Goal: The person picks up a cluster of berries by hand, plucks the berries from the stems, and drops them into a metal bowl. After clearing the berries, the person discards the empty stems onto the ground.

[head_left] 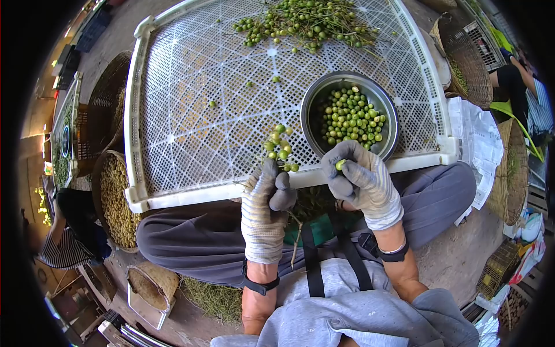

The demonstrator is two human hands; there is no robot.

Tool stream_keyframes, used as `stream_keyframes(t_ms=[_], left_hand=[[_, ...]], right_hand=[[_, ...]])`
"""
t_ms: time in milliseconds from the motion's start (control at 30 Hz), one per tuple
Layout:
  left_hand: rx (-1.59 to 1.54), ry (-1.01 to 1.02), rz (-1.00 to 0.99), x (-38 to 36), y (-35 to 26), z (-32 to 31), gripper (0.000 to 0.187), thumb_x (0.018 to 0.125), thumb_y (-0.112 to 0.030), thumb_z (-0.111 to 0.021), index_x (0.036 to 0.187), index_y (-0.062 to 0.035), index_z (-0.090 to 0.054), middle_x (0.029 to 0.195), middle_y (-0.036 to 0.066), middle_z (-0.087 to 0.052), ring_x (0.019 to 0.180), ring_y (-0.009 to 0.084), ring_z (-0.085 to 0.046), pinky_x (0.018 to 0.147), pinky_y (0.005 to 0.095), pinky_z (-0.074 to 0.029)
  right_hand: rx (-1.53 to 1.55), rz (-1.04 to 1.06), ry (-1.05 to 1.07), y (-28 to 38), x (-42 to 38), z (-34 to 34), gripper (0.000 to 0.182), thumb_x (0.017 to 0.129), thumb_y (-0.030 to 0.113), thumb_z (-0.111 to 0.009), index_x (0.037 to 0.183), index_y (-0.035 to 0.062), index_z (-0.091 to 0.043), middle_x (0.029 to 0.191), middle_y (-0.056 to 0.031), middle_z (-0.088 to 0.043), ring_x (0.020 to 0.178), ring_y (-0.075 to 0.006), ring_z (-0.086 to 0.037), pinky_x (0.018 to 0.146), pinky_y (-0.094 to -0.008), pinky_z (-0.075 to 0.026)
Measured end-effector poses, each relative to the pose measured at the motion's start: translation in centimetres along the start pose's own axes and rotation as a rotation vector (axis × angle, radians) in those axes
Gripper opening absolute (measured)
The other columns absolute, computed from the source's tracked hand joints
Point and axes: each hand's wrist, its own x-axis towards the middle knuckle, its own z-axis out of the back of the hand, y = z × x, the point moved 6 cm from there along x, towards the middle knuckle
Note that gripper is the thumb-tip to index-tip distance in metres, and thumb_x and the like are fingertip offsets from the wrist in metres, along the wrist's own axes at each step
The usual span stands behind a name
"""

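Note:
My left hand (263, 214), in a striped glove with grey fingertips, is closed on a sprig of small round green fruits (278, 144). Its bare stem (297, 237) hangs below the fingers. Between thumb and fingers of my gloved right hand (365, 188) is a single green fruit (340, 165), close to the near rim of a metal bowl (306, 115). Loose green fruits (352, 115) lie inside that bowl. Both stand over the near edge of a white mesh tray (191, 130), which carries a heap of fruit sprigs (312, 26) at its far side.
Several stray fruits lie on the tray. To the left is a basket of pale yellowish round fruits (115, 199). Woven baskets (471, 63) and newspaper sheets (477, 144) are at the right. Other people sit at the far left (66, 246) and right (537, 101).

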Motion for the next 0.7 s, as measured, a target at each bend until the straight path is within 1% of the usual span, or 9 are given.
stream_keyframes(t_ms=[33, 100, 133, 167, 233, 367, 533, 667, 700], left_hand=[[0.000, 0.000, 0.001, 0.0, 0.1, 0.2, 0.015, 0.097, -0.023, -0.060, 0.093, -0.0085, -0.058, 0.070, -0.002, -0.055, 0.047, 0.0033, -0.036, 0.046, 0.0178, -0.029], [-0.023, 0.023, -0.003, -0.1, 0.3, 0.2, 0.016, 0.098, -0.024, -0.059, 0.096, -0.0080, -0.058, 0.071, -0.001, -0.056, 0.047, 0.0033, -0.034, 0.046, 0.0182, -0.028], [0.024, -0.010, 0.006, -0.4, 0.3, -0.2, 0.016, 0.098, -0.023, -0.059, 0.099, -0.0072, -0.059, 0.071, -0.002, -0.056, 0.048, 0.0027, -0.036, 0.046, 0.0177, -0.029], [0.026, -0.007, 0.009, -0.5, 0.5, -0.5, 0.016, 0.098, -0.023, -0.059, 0.099, -0.0072, -0.059, 0.071, -0.002, -0.056, 0.048, 0.0027, -0.036, 0.046, 0.0177, -0.029], [0.072, 0.063, 0.009, -0.5, 0.7, -1.2, 0.016, 0.098, -0.022, -0.059, 0.101, -0.0061, -0.060, 0.072, -0.003, -0.056, 0.050, 0.0020, -0.039, 0.047, 0.0174, -0.030], [0.120, -0.005, -0.027, -0.7, 0.9, -0.8, 0.015, 0.097, -0.020, -0.060, 0.099, -0.0046, -0.060, 0.072, -0.003, -0.056, 0.051, 0.0019, -0.041, 0.047, 0.0178, -0.031], [-0.024, 0.088, 0.056, -0.2, 1.6, -0.2, 0.014, 0.097, -0.020, -0.060, 0.094, -0.0060, -0.059, 0.072, -0.002, -0.056, 0.052, 0.0027, -0.042, 0.047, 0.0176, -0.032], [0.035, 0.023, 0.017, -0.4, 1.4, -0.7, 0.014, 0.096, -0.020, -0.061, 0.094, -0.0066, -0.058, 0.070, -0.002, -0.055, 0.051, 0.0029, -0.041, 0.048, 0.0177, -0.032], [0.036, 0.025, 0.018, -0.5, 1.3, -1.0, 0.014, 0.096, -0.020, -0.061, 0.094, -0.0066, -0.058, 0.070, -0.002, -0.055, 0.051, 0.0029, -0.041, 0.048, 0.0177, -0.032]], right_hand=[[0.000, 0.001, -0.001, 0.0, 0.0, -0.2, 0.035, 0.092, 0.028, -0.067, 0.109, 0.0000, -0.055, 0.085, -0.0040, -0.058, 0.054, -0.0048, -0.044, 0.046, -0.0184, -0.034], [-0.204, 0.076, -0.061, 0.4, 0.0, -0.8, 0.036, 0.092, 0.028, -0.067, 0.110, 0.0001, -0.054, 0.092, -0.0045, -0.058, 0.059, -0.0050, -0.046, 0.050, -0.0185, -0.037], [-0.368, -0.039, -0.116, 0.4, 0.0, -1.0, 0.033, 0.092, 0.023, -0.068, 0.111, 0.0004, -0.054, 0.097, -0.0041, -0.057, 0.066, -0.0049, -0.047, 0.056, -0.0191, -0.041], [-0.357, -0.043, -0.095, -0.6, 0.2, -0.7, 0.030, 0.090, 0.015, -0.069, 0.112, 0.0003, -0.054, 0.096, -0.0036, -0.058, 0.072, -0.0053, -0.051, 0.063, -0.0209, -0.045], [-0.612, 0.132, -0.096, -0.6, 0.7, -1.6, 0.024, 0.089, 0.009, -0.068, 0.108, -0.0004, -0.057, 0.093, -0.0031, -0.060, 0.078, -0.0061, -0.054, 0.068, -0.0224, -0.048], [-0.672, 0.033, -0.130, -0.1, 0.7, -2.0, 0.019, 0.089, 0.007, -0.067, 0.104, -0.0015, -0.059, 0.089, -0.0027, -0.062, 0.079, -0.0068, -0.056, 0.070, -0.0231, -0.049], [-0.343, -0.157, -0.083, -0.7, 0.2, -1.5, 0.017, 0.090, 0.007, -0.065, 0.103, -0.0021, -0.060, 0.086, -0.0018, -0.062, 0.076, -0.0063, -0.056, 0.068, -0.0227, -0.048], [-0.374, -0.133, -0.099, -0.5, 0.3, -1.8, 0.017, 0.090, 0.007, -0.066, 0.103, -0.0020, -0.060, 0.087, -0.0023, -0.063, 0.078, -0.0061, -0.057, 0.068, -0.0227, -0.049], [-0.514, -0.057, -0.095, -0.1, 0.4, -2.0, 0.017, 0.089, 0.006, -0.067, 0.103, -0.0019, -0.060, 0.087, -0.0028, -0.064, 0.078, -0.0060, -0.057, 0.069, -0.0227, -0.049]])
